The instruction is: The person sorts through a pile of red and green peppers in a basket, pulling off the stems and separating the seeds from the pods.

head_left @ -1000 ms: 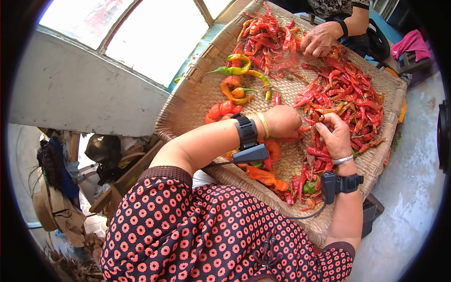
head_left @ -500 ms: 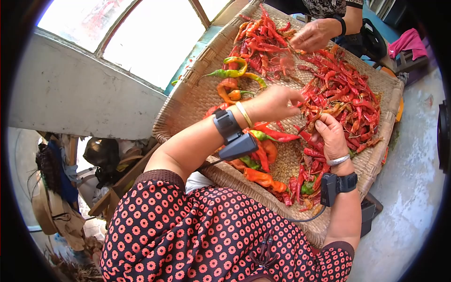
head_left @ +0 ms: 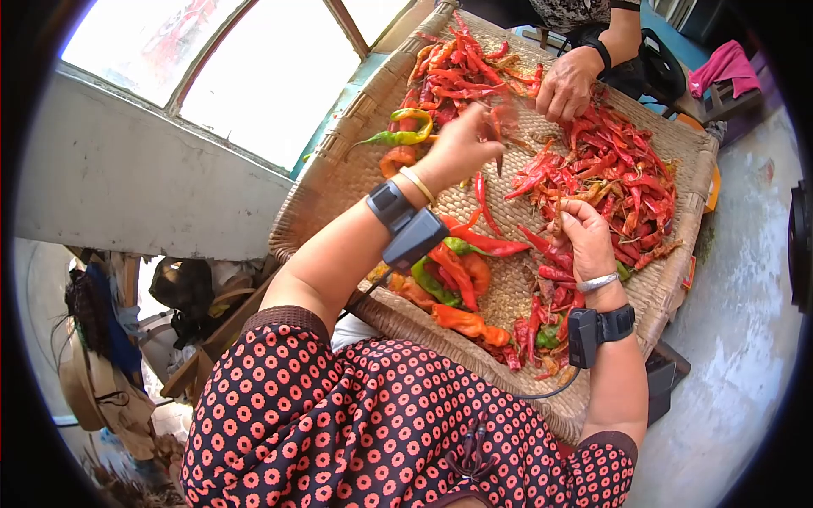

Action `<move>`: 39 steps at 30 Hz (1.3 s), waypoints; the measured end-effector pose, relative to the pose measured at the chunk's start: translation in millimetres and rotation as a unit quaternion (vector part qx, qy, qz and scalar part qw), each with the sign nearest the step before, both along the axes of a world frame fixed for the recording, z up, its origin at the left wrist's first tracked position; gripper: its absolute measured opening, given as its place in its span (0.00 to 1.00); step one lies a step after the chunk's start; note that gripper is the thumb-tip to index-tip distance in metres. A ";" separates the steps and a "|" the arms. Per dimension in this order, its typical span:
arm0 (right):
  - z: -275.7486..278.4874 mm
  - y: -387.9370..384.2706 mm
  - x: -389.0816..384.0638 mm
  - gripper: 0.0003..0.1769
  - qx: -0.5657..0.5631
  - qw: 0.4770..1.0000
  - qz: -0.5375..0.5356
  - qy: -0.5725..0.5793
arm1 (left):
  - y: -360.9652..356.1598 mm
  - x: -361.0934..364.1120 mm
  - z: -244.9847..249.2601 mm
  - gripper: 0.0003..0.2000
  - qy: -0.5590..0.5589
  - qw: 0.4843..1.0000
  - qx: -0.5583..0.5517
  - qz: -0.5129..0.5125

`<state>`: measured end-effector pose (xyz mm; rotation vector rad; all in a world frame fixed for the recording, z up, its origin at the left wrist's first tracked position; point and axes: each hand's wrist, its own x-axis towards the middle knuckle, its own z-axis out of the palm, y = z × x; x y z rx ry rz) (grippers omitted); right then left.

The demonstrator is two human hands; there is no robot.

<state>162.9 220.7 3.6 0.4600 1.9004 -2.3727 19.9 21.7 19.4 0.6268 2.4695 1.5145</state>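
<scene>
My left hand (head_left: 464, 151), with a gold bangle on its wrist, is over the left-middle of a woven tray (head_left: 339, 182). Its fingers are blurred and closed on a thin dark red chili (head_left: 500, 162). My right hand (head_left: 586, 240), with a silver bracelet, pinches a small brownish dried chili (head_left: 557, 222) beside the large heap of red chilies (head_left: 631, 173). Another red heap (head_left: 461, 72) lies at the upper left of the tray. Larger orange and red peppers (head_left: 457, 271) lie below my left hand.
Across the tray another person's hand (head_left: 567, 83), with a black wristband, touches the edge of the heap. Windows (head_left: 271, 76) and a wall are on the left. A pink cloth (head_left: 726, 69) lies at the upper right, and cluttered bags (head_left: 182, 284) are at the lower left.
My left hand has moved up and left, away from my right hand, which stays nearly in place. The other person's hand has shifted slightly, its fingers now pointing down toward the chilies.
</scene>
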 end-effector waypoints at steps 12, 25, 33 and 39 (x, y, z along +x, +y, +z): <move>6.7 -6.8 2.3 0.05 0.052 0.997 0.044 -0.020 | 21.4 61.0 8.1 0.12 -0.095 0.965 -0.019 -0.244; 23.3 -4.5 13.9 0.09 0.731 0.627 0.244 0.114 | 2.6 10.1 -1.6 0.19 -0.196 0.945 0.218 0.145; 13.5 -2.0 12.8 0.05 0.741 0.627 0.227 0.077 | 21.2 51.8 -4.3 0.05 -0.060 0.988 0.023 -0.143; 16.1 11.2 3.1 0.06 0.467 0.871 0.120 0.092 | 26.6 71.6 0.3 0.08 -0.148 0.969 0.051 -0.192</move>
